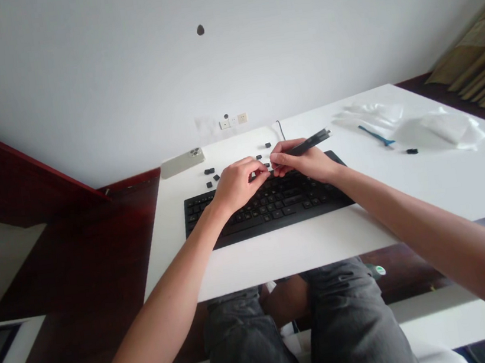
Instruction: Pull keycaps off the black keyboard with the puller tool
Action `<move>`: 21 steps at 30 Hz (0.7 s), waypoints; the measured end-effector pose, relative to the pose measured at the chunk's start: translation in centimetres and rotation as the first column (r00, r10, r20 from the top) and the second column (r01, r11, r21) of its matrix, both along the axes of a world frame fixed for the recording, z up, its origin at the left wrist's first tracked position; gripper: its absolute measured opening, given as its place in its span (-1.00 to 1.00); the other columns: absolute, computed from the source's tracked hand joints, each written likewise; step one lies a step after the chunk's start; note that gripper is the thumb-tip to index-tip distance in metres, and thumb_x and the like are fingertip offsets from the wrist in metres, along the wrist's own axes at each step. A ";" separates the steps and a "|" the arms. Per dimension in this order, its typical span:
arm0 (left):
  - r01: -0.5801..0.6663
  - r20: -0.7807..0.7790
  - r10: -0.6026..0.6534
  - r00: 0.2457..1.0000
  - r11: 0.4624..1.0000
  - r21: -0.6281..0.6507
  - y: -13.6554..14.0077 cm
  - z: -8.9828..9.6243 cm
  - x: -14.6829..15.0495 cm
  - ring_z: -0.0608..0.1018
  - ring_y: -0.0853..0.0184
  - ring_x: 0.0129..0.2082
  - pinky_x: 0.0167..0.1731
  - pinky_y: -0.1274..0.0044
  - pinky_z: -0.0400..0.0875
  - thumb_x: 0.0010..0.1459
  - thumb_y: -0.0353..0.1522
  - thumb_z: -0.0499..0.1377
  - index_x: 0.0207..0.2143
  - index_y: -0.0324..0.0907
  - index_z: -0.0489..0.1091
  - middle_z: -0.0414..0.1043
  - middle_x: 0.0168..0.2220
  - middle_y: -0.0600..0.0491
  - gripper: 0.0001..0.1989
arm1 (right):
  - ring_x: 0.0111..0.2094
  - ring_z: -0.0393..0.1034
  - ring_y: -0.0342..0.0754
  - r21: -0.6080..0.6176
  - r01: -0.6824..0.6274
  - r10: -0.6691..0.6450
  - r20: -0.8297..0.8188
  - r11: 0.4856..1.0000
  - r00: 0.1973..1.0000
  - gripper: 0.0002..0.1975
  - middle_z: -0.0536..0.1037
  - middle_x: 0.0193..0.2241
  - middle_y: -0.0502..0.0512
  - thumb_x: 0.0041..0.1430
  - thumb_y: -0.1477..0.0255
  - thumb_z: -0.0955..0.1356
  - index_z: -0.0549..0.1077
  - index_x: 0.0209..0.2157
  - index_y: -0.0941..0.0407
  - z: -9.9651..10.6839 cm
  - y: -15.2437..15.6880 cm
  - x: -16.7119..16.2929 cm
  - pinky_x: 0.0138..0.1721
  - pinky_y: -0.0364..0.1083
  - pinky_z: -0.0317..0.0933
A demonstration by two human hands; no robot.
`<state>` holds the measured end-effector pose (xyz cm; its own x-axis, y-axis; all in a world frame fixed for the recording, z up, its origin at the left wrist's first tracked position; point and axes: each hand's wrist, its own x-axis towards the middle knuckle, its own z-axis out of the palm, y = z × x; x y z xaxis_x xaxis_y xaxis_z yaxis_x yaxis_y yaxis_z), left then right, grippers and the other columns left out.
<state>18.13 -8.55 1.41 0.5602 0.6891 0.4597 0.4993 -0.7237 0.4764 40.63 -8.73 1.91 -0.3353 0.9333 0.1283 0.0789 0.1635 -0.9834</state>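
Observation:
A black keyboard (252, 222) lies across the desk in front of me, several of its keycaps off. My right hand (295, 159) grips a black pen-like tool (309, 142), its pale end pointing up to the right. The tool's thin tip points left, over the keyboard's back edge. Close beside that tip is my left hand (242, 182), its thumb and fingers pressed together above the back row of keys. What lies between those fingertips, if anything, is too small to tell. Loose black keycaps (216, 178) are scattered behind the keyboard, on both sides of my left hand.
A phone (183, 162) lies at the desk's back left corner. To the right are crumpled clear plastic bags (439, 129), a blue brush-like tool (377, 136) and a small black piece (412, 151). A cable (281, 130) runs off the back edge toward wall sockets (233, 121).

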 end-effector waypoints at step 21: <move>-0.035 -0.026 0.036 0.999 0.998 0.060 -1.0 -0.3 0.6 0.57 0.32 -0.25 -0.22 0.48 0.42 0.38 -0.40 0.20 -0.19 -0.16 0.60 0.60 -0.19 0.00 -0.85 | -0.42 0.48 -0.05 -0.118 -0.284 0.307 0.381 0.952 0.872 -0.74 0.60 -0.46 0.05 0.19 0.18 0.47 0.56 -0.36 0.10 2.6 0.6 4.4 -0.35 -0.06 0.39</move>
<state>18.75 -9.57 1.07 0.5487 0.6805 0.4857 0.5374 -0.7321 0.4187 45.04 -8.11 4.53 -0.6085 0.7844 -0.1203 0.4147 0.1850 -0.8910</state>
